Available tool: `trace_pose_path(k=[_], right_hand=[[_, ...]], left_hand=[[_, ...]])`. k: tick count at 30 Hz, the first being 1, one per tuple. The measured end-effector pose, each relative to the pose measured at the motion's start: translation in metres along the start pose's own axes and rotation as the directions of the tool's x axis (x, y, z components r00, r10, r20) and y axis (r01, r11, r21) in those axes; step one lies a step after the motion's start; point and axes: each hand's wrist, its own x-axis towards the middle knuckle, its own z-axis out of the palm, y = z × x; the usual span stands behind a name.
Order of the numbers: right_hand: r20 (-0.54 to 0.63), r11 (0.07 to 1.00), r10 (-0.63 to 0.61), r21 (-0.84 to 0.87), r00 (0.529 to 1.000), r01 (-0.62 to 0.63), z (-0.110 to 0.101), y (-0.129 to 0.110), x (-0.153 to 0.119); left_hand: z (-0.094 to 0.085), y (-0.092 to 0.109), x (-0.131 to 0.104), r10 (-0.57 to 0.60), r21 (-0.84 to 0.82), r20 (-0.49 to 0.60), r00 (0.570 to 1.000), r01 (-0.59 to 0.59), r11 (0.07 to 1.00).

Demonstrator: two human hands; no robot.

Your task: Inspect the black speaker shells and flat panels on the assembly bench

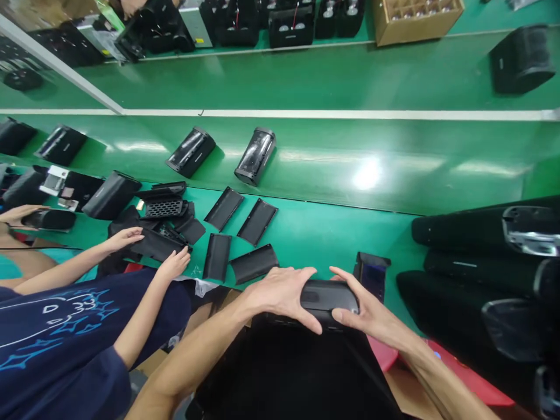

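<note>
from my remote seat i see the left hand point(283, 293) bent around one end of a black housing point(329, 296) and the right hand point(365, 309) around the other, thumbs nearer me; both appear to grip it. it lies between the palms, long axis running hand to hand, neither clearly nearer. farther out, four black panels point(254, 263) lie left on the green table point(341, 230), near a co-worker's hands point(174, 265).

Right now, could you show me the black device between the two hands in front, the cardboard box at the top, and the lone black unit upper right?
Black device point(331, 296): head view, upper surface.
Cardboard box point(415, 31): head view, near wall.
Lone black unit point(520, 61): head view, body's middle.
</note>
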Motion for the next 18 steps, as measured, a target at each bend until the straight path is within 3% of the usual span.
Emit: trace_pose_path(k=[4,7,12,18], right_hand=[[-0.131,1.0,0.03,-0.004,0.991,-0.03,0.006,0.025,-0.019],[-0.147,0.999,0.029,-0.018,0.989,-0.032,0.005,0.041,-0.024],[-0.181,0.998,-0.006,0.058,0.983,0.017,0.01,0.053,-0.032],[-0.25,0.996,0.031,0.086,0.968,-0.01,0.02,0.046,-0.042]], left_hand=[[-0.013,-0.037,-0.037,-0.134,-0.29,-0.02,0.991,0.122,0.949],[-0.004,-0.053,-0.053,-0.172,-0.507,-0.073,0.982,0.112,0.854],[0.02,-0.052,-0.057,-0.166,-0.503,-0.184,0.969,0.053,0.863],[0.022,-0.045,-0.061,-0.139,-0.443,-0.238,0.961,0.02,0.896]])
